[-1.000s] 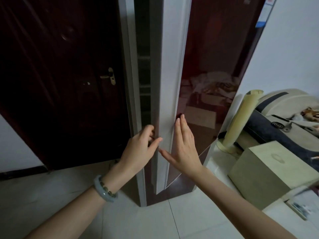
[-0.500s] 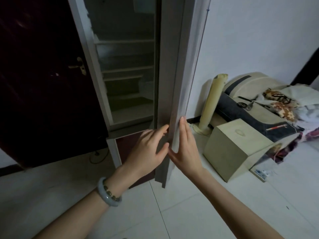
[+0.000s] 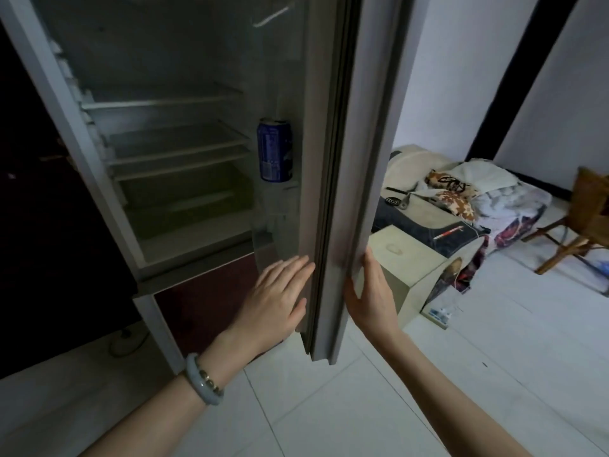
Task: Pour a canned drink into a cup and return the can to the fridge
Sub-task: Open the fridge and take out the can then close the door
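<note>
Swung much wider than half a second ago, the fridge door point(image 3: 342, 159) now stands edge-on down the centre of the frame, and the fridge point(image 3: 108, 206) gapes across the upper left, its glass shelves point(image 3: 178, 150) bare. Over on the right, a heap of bedding point(image 3: 487, 199) lies on the pale tiled floor point(image 3: 362, 407), with a cream box point(image 3: 408, 268) just beside the door and a wooden chair point(image 3: 583, 222) at the right edge. Her left hand point(image 3: 276, 301), fingers spread and loose, lies flat against the door's inner face, closed on nothing. Her right hand point(image 3: 372, 291) wraps the door's outer edge, thumb in front. A blue drink can point(image 3: 275, 150) stands upright on the door rack, centre frame. A pale bangle point(image 3: 202, 380) circles the left wrist.
</note>
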The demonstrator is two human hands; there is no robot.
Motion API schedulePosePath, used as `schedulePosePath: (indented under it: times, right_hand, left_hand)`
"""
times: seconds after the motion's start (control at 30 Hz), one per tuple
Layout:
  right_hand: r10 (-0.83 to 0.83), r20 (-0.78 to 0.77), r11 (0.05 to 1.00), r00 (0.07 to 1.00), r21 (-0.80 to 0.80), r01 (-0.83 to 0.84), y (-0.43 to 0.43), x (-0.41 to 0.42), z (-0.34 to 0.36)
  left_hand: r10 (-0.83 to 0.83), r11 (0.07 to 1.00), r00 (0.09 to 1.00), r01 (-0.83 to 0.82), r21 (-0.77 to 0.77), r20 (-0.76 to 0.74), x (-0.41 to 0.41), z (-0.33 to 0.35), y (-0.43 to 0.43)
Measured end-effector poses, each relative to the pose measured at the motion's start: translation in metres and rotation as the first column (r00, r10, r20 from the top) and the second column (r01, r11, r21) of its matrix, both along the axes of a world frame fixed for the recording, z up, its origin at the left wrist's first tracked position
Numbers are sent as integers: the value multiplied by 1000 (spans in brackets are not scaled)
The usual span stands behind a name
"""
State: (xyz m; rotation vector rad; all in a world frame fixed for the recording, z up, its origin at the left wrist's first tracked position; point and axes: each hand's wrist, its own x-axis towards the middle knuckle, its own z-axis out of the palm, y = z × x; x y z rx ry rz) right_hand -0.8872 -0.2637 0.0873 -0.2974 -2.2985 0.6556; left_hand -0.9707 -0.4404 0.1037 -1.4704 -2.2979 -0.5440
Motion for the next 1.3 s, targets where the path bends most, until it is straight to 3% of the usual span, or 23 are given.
schedulePosePath:
  times: [0.23,0.4,0.5,0.67,0.87,1.0,1.17,1.3]
  right_hand:
    - [-156,26,986,987,-49,157,54,9,2]
    - [-266,24,963,964,-44,267,94,15,10]
    - [-339,38,940,940,-25,340,120,13,9]
    - [-470,114,883,875,69,465,150,9,-1]
    - [-507,80,811,858,382,443,134,0,-25]
    - [-524,262,736,811,618,276,135,-20,-37]
    - [-585,436,711,684,681,174,172,-44,-41]
    - [-610,468,683,639,719,125,213,-53,-38]
  left_hand:
    - [-49,997,995,43,-68,-84,-18,-3,49]
    - [-137,959,976,88,-270,-169,-32,-38,84]
    - [-212,936,963,150,-319,-168,-42,-69,101]
    - [-185,872,980,129,-473,-73,-73,-100,125]
    - [-236,831,972,191,-523,-19,-97,-128,149]
    - [-217,791,971,232,-567,96,-107,-147,171]
    - [-202,818,977,206,-538,66,-109,-147,205]
    - [-189,831,980,194,-521,63,-111,-151,234]
